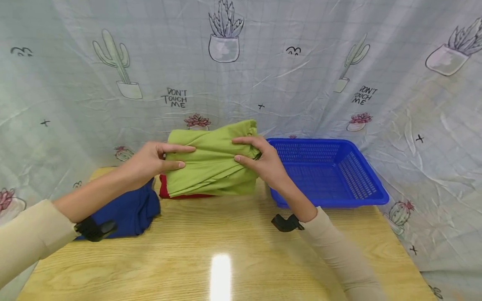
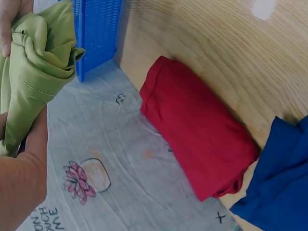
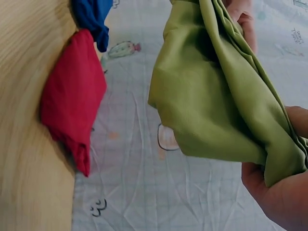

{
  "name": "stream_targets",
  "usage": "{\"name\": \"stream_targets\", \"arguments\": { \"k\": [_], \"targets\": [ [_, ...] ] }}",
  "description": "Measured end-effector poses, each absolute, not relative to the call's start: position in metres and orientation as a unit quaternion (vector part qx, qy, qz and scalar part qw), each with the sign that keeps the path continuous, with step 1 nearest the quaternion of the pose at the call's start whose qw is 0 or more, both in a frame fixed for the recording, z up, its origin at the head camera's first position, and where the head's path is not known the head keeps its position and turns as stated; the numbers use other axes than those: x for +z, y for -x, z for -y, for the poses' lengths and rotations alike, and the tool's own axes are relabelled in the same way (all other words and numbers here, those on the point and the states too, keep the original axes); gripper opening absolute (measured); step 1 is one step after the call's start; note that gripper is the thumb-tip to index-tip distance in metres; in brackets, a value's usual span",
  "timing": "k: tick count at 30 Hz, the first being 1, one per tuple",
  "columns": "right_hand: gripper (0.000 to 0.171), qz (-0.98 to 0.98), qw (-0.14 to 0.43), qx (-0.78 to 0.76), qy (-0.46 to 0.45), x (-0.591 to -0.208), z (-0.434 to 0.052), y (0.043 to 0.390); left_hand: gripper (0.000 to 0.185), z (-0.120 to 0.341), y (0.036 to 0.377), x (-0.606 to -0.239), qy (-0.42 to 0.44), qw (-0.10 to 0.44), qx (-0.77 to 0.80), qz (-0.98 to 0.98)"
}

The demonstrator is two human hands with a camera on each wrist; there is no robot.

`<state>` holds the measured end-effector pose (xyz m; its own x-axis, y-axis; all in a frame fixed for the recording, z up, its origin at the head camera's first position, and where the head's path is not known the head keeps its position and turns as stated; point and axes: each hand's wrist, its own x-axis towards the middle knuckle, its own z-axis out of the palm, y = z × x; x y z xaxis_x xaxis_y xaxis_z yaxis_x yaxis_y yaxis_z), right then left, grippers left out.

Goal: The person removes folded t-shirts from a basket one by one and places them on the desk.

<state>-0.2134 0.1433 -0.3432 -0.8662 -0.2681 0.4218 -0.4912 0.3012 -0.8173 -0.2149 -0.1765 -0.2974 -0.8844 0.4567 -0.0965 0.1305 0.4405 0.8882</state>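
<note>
Holding a folded green cloth [image 1: 212, 161] in the air between them, the left hand [image 1: 152, 161] and the right hand [image 1: 263, 161] each pinch one end with curled fingers. The fabric is smooth, thin and creased. Below it, a soft red bundle [image 2: 199, 144] lies on the pale wooden surface [image 1: 226, 246]; only the wrist views show it fully. Right of the right hand stands a blue plastic mesh basket [image 1: 369, 184]. The backdrop [image 1: 301, 83] reads "DON'T TOUCH ME".

Red cloth [image 2: 197, 139], blue cloth [image 1: 129, 211], blue basket [image 1: 370, 175].
</note>
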Motion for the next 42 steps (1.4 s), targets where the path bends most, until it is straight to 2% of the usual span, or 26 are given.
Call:
{"name": "stream_targets", "arguments": {
  "k": [6,11,25,33,42],
  "targets": [
    [0.038,0.79,0.152,0.541,-0.244,-0.358,-0.125,0.213,0.048,0.189,0.205,-0.305,-0.177,0.143,0.497,-0.838],
    [0.038,0.788,0.149,0.552,-0.23,-0.369,-0.114,0.212,0.05,0.195,0.197,-0.319,-0.156,0.14,0.504,-0.838],
    [0.039,0.832,0.074,0.519,-0.183,-0.42,-0.087,0.206,0.053,0.209,0.18,-0.392,-0.085,0.173,0.576,-0.794],
    [0.037,0.863,-0.021,0.475,-0.17,-0.451,-0.086,0.196,0.053,0.208,0.172,-0.433,-0.03,0.208,0.597,-0.774],
    [0.035,0.905,-0.091,0.389,-0.146,-0.474,-0.089,0.195,0.062,0.219,0.18,-0.463,-0.064,0.175,0.492,-0.85]
  ]
}}
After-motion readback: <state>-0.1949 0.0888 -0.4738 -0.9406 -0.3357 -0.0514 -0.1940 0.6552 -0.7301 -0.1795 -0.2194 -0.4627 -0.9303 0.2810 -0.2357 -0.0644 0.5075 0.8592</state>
